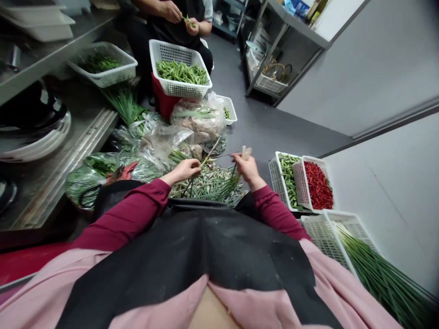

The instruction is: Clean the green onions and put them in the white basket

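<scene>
My left hand point(187, 170) is closed in a pinch on a scallion point(210, 154), whose pale yellowish stalk points up to the right. To its right, my right hand point(247, 169) is closed around a thin knife-like tool point(226, 155); its dark, narrow length reaches left and a pale end point(246, 151) sticks up above the fingers. Motion blur hides its exact shape. Green leaves hang just below my right hand. Under both hands lies a heap of loose scallions and trimmings point(209, 185), partly hidden by my black apron point(206, 246).
Plastic bags of greens point(103, 171) lie left, beside a metal shelf point(78, 141). Ahead, a co-worker's hands point(181, 18) hold green pods above a white basket of pods point(181, 73). Baskets of red chillies point(318, 185), green pods point(290, 176) and long scallions point(380, 269) stand right, along the wall.
</scene>
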`<state>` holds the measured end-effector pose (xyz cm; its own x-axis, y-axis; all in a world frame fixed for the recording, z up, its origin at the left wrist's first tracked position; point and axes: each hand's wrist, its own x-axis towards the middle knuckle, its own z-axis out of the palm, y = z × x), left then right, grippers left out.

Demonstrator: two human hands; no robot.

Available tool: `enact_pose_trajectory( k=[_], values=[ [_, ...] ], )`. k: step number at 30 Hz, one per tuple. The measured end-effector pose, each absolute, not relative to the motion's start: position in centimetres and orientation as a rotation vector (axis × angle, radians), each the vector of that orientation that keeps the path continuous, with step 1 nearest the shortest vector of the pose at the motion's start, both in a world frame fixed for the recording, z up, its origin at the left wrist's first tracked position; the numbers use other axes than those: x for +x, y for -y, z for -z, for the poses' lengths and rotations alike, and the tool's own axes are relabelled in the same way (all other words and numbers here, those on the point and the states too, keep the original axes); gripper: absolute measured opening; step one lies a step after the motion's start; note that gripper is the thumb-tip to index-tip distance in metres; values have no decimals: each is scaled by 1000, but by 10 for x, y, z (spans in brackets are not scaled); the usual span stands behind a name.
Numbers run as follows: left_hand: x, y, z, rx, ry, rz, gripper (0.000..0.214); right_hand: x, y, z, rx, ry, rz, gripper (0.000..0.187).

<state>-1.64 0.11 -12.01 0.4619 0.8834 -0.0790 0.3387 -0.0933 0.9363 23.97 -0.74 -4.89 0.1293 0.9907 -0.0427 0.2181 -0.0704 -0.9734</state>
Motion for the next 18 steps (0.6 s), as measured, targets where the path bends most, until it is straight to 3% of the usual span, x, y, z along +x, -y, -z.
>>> enact_pose_trajectory(
  k=[5,7,13,18],
  values=[
    [-7,8,113,1701,-980,-637,20,183,24,85,-1460,1709,-978,27],
    [-11,8,113,1733,-996,-622,19,182,24,88,-1471,1757,-947,34],
    [-25,0,126,1938,-1099,-451,15,225,-4,66,-1449,1094,-878,37],
    [-29,3,134,1965,-1161,-391,8,261,-30,16,-1275,926,-690,33]
  ],
)
